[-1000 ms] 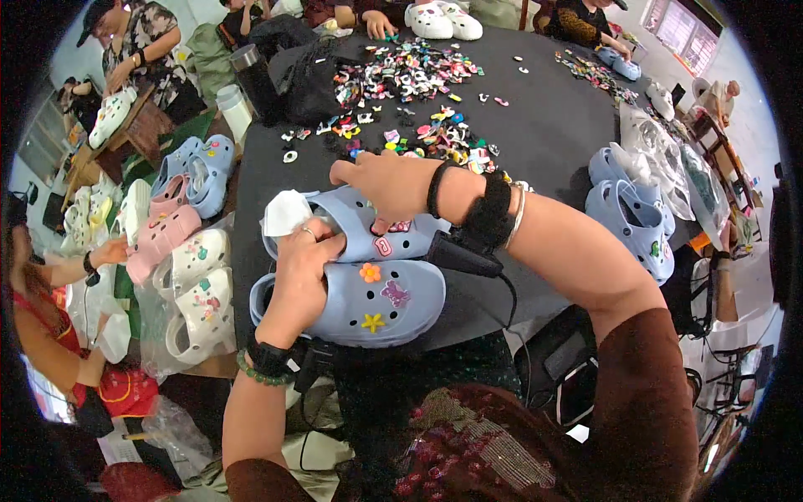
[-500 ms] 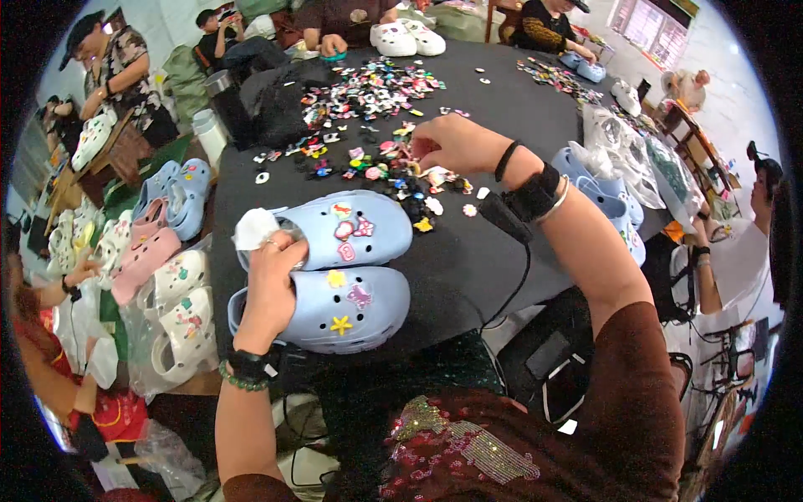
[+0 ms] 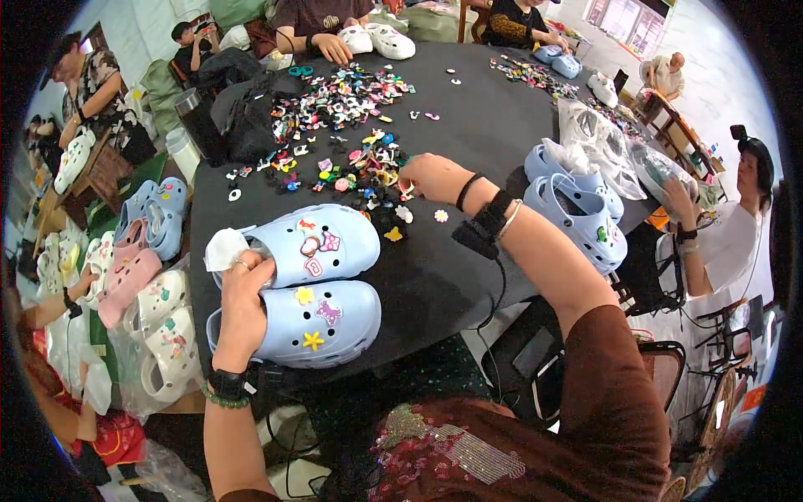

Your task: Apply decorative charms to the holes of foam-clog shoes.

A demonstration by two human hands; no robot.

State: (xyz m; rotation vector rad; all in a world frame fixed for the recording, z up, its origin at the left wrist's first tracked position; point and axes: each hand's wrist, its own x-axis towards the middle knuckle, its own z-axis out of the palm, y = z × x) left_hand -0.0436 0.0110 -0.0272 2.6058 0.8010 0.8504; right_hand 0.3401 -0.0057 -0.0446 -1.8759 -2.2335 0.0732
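Right hand (image 3: 427, 177) has left the clogs, now reaching into charm pile (image 3: 368, 171), fingers curled, grip unclear | left hand (image 3: 242, 305) still flat on clog pair (image 3: 305, 289) at tabletop's (image 3: 468, 276) near edge, gripping nothing | loose flower charm (image 3: 440, 216) beside wrist

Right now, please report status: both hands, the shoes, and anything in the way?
Left hand rests on the pair of light blue clogs. Right hand reaches into the pile of small charms. Nothing blocks either hand.
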